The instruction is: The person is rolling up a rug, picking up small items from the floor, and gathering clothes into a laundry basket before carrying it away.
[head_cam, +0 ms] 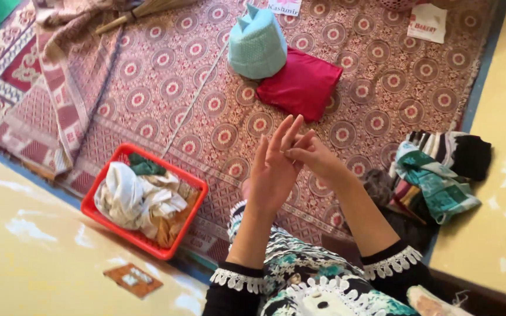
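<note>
two hands meet above the patterned rug (382, 76), the left hand (273, 169) open and flat, the right hand (314, 157) pinching its fingers and holding nothing, best rubbed slowly, with the red basket (98, 205) of clothes nearby.

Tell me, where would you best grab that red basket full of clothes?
Probably by the two long rims of the red basket, one of the hands on each side, coming from above. The clothes heap over the middle, and no handles show, so the bare plastic edges are the clearest hold.
</note>
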